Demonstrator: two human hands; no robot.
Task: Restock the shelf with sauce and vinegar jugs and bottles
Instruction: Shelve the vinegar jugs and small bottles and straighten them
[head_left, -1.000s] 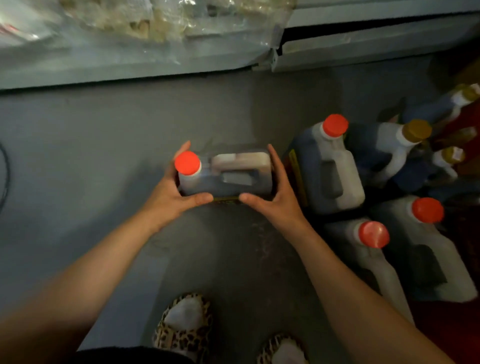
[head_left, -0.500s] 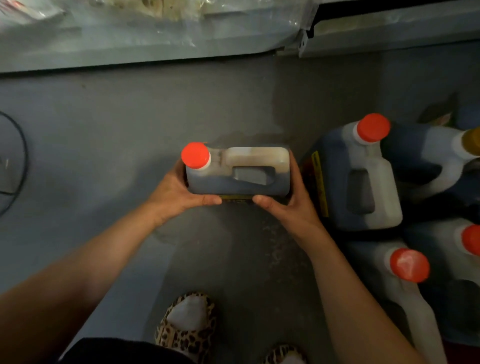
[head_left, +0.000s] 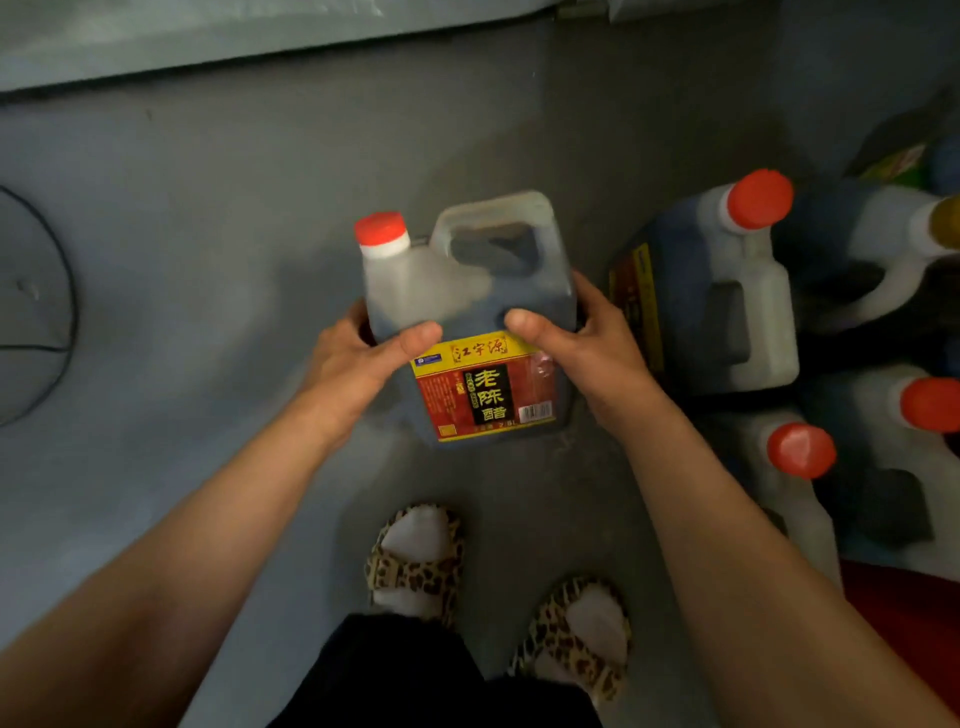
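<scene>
Both hands, left hand and right hand, are gripping a full, likely heavy vinegar jug by its slick sides, leaving its handle free.

Held jug above the floor, left hand on its left side, right hand on its right, cluster of jugs right of it, slippered feet below it

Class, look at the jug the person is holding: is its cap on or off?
On. The red cap sits on the neck of the jug, held between both hands.
</scene>
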